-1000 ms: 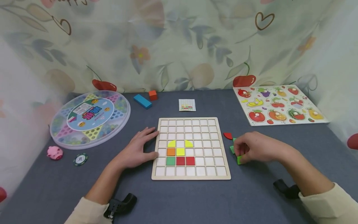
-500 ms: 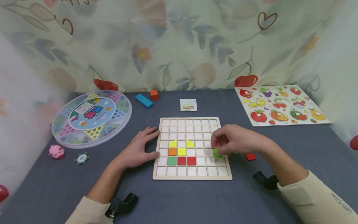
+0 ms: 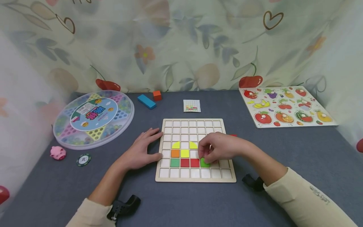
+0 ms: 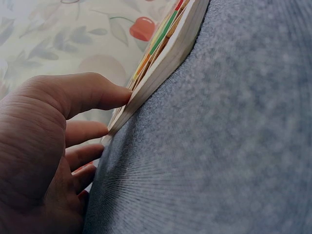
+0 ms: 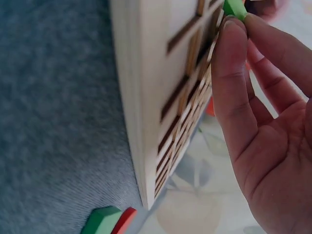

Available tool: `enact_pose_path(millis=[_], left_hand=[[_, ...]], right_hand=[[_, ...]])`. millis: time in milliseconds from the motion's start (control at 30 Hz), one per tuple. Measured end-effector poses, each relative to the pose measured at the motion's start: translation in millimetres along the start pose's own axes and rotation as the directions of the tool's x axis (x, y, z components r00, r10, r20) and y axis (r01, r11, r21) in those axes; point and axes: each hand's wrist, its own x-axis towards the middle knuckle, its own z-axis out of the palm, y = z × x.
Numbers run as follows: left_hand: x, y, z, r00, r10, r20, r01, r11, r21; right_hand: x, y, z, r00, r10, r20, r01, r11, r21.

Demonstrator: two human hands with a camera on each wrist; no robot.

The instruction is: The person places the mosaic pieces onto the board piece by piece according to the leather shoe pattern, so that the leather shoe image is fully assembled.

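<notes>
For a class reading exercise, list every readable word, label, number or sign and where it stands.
No words or numbers read clearly.
Round game case: stylised lettering and white label, too blurred.
Chip: central mark, too small.
Right sleeve: dark print, too small.
Curtain: brown heart outlines; top lettering cut off.

Bright green tile [image 3: 203, 164], gridded cream and white board [image 3: 175, 173], pale floral backdrop [image 3: 181, 47]
</notes>
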Motion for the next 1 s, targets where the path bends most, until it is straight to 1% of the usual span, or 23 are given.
enact_pose_path(millis=[100,200,333,433,633,733,800,1000], left_hand=[[0.2,0.9,-0.1,1.0,-0.002,0.0,0.002,1.0,0.002],[0.3,1.6,-0.3,1.0,-0.002,0.0,0.002,1.0,0.003],[0.1,1.6,-0.6,1.0,0.005,0.002,-0.005,1.0,-0.001],[-0.3,1.0,-0.8,1.0,0.009,0.005,-0.009,1.0,-0.008],[0.1,-0.4,-0.1,1.0,0.007,0.002,-0.007,1.0,-0.003],[0.6,-0.5,0.2,1.0,0.004,-0.001,-0.004,1.0,0.005],[0.7,-0.6,0.3,1.0,0.002,-0.001,-0.002,1.0,0.007],[-0.4,-0.7,-0.4,1.0,-0.004,0.003,0.004,1.0,0.004]], right_hand=[[1.5,0.1,2.9,1.0,0.022,-0.009,-0.022,1.0,0.001],[1.8,-0.9,6.0,0.999,0.036,-0.038,-0.037,0.999,-0.015],[0.8,-3.9,8.9,0.996,0.023,-0.082,-0.031,0.995,-0.095],[0.3,-7.1,10.5,0.994,0.005,-0.108,-0.023,0.985,-0.169],[-0.4,-12.6,13.9,0.99,0.016,-0.139,-0.051,0.967,-0.248],[-1.0,-12.1,14.6,0.989,0.005,-0.151,-0.045,0.965,-0.259],[-2.4,-10.4,14.0,0.988,-0.014,-0.153,-0.026,0.968,-0.251],[-14.0,-2.0,5.5,0.986,-0.058,-0.157,0.028,0.983,-0.184]])
